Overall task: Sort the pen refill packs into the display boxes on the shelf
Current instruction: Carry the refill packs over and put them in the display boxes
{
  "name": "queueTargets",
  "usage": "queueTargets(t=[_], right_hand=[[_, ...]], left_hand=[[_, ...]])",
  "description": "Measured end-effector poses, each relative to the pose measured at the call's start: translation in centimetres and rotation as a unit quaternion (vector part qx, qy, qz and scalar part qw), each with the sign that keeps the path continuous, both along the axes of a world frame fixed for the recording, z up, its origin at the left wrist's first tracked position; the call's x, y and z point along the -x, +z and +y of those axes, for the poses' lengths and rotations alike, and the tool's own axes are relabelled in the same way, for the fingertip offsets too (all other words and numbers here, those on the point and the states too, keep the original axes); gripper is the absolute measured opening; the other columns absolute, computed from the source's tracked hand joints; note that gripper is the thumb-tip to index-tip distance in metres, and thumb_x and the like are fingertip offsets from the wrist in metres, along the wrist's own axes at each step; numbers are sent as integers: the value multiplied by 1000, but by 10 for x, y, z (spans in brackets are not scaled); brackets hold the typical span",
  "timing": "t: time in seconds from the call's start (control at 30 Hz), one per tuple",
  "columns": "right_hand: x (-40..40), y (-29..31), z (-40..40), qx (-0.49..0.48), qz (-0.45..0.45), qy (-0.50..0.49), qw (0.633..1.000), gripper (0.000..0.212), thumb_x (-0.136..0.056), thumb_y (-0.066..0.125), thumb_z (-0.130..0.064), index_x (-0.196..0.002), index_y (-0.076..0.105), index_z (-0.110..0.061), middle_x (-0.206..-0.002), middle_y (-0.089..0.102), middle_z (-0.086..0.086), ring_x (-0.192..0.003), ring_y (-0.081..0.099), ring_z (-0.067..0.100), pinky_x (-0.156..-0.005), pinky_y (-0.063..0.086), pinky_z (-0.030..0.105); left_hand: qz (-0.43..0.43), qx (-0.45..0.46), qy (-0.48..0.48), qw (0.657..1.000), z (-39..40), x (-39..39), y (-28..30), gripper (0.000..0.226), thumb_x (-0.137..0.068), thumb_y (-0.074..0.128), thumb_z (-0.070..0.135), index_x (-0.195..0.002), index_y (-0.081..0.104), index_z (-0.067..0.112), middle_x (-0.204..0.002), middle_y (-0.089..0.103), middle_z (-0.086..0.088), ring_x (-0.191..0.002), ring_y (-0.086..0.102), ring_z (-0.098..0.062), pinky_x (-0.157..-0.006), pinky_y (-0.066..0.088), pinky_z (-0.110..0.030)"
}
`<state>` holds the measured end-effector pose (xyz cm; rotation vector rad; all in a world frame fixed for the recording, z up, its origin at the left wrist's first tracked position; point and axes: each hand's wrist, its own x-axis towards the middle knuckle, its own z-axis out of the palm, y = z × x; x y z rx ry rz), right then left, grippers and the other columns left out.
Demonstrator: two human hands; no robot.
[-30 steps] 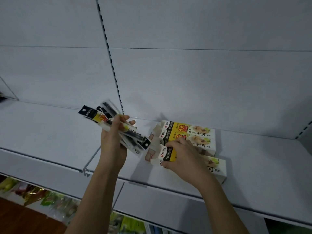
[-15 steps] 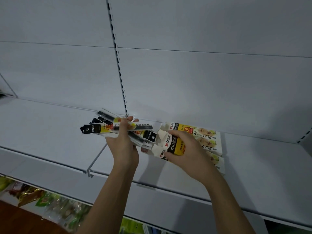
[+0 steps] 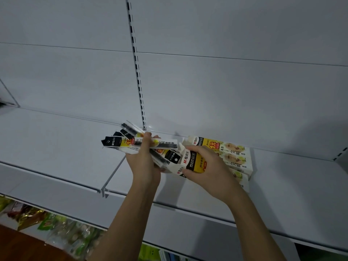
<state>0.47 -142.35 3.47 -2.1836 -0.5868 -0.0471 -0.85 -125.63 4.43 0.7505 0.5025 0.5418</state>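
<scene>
My left hand [image 3: 144, 164] grips a fanned bundle of several pen refill packs [image 3: 122, 144], black-topped with yellow and white labels, held above the white shelf [image 3: 56, 144]. My right hand [image 3: 205, 166] grips a white and yellow display box [image 3: 190, 161] with its open flap end turned toward the bundle. The lower ends of some packs meet the box's open mouth. Behind the held box, another display box [image 3: 222, 147] lies flat on the shelf with more boxes under it, partly hidden by my right hand.
A white back panel with a slotted upright [image 3: 137, 72] rises behind the shelf. A thin shelf divider [image 3: 113, 172] runs toward the front edge left of my hands. Packaged snacks [image 3: 37, 219] fill the lower shelf at bottom left.
My right hand lifted the front display box off the shelf and brought it left to the bundle. My left hand lowered the packs and turned them toward the box's open end.
</scene>
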Motion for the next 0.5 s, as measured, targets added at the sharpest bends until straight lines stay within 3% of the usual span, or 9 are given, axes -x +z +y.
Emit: queueTargets(t=[0.13,0.23,0.37,0.5], right_hand=[[1,1,1,-30,4,-9,999,58,-80,78,-32,-133,53,-39,-123,54,-22,-118,49,-1,-101,47,35],[2,1,1,-45,5,-9,999,56,-80,79,-31,-129,53,-42,-121,54,-22,-115,50,0,-99,49,35],[3,1,2,-57,9,-12,998,57,-79,79,-31,-128,53,-44,-120,54,-21,-114,52,2,-97,51,36],[3,-1,1,-66,10,-19,998,57,-79,79,-33,-127,53,-46,-120,55,-21,-114,53,5,-96,52,38]], left_hand=[[-21,4,-15,1000,-2,-1,4,25,-91,66,28,-109,66,10,-99,73,-10,-95,72,-28,-65,61,-44],[-33,-15,-33,999,-3,-1,3,19,-93,64,30,-100,62,12,-83,71,-5,-85,71,-26,-70,60,-46],[-77,-28,-51,995,-9,1,6,29,-92,66,19,-116,52,10,-68,62,-3,-65,64,-16,-61,57,-33],[-71,-104,-51,991,-11,0,6,46,-91,66,19,-131,47,6,-76,68,-6,-72,69,-20,-63,58,-33]])
